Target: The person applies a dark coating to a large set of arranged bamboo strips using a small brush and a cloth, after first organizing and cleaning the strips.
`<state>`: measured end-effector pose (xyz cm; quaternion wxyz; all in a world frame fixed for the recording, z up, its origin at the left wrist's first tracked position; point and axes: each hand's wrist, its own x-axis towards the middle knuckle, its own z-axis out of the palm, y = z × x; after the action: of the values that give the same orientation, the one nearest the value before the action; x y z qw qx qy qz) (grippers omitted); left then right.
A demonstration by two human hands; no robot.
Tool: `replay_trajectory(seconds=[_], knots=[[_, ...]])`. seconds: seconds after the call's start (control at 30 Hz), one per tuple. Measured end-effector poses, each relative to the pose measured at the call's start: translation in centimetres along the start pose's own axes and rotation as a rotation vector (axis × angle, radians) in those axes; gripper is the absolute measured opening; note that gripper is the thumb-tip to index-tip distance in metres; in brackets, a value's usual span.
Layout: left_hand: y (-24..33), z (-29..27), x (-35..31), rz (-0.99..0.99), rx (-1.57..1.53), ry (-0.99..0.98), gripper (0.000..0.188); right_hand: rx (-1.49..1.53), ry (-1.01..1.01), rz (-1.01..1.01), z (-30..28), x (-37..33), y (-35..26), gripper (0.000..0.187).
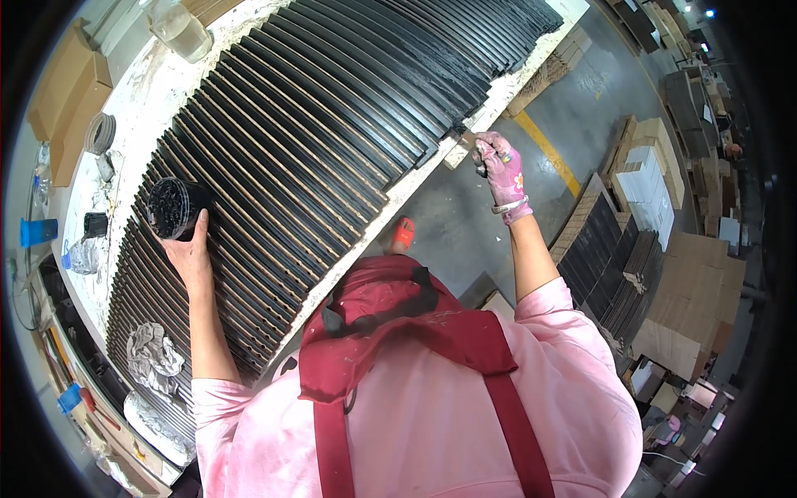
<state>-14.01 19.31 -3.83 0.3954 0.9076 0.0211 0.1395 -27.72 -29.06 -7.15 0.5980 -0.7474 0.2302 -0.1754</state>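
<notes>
My bare left hand (pixel 189 256) is wrapped round a clear round jar (pixel 199 197) with black paint-like stuff inside, held over the strips. A pink flowered glove, smudged with dark stains, covers my right hand (pixel 504 173). Its fingers are closed on a small brush (pixel 469 139), whose dark tip meets the near ends of the strips at the table's edge. Long narrow strips (pixel 290 124) lie side by side in a wide row. Toward the far right their faces look wet and black; many nearer ones show pale brown edges.
The strips rest on a paint-spattered white table (pixel 369 226). Along its left side are a clear jar of liquid (pixel 181 33), a tape roll (pixel 100 133), a blue container (pixel 38 232) and crumpled plastic (pixel 154 357). Stacked cardboard (pixel 689 290) and dark panels (pixel 594 249) stand on the right.
</notes>
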Motion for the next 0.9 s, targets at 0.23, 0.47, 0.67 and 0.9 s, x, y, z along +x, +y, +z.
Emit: replay_trajectory(seconds=[0.23,0.47,0.67,0.9], knots=[[-0.2,0.3,0.1,0.016,0.053,0.017,0.080,-0.045,-0.007,0.032,-0.3,0.2,0.4,0.015],[-0.5,0.2,-0.1,-0.034,0.008,-0.020,0.089,0.158,0.003,0.011,-0.7,-1.2,0.6,0.015],[-0.4,0.1,0.2,-0.015,0.022,-0.025,0.074,0.077,-0.039,-0.037,0.1,0.1,2.3,0.017],[0.4,0.3,-0.1,0.013,-0.001,0.012,0.074,0.123,-0.020,0.034,-1.1,-2.2,-0.8,0.017]])
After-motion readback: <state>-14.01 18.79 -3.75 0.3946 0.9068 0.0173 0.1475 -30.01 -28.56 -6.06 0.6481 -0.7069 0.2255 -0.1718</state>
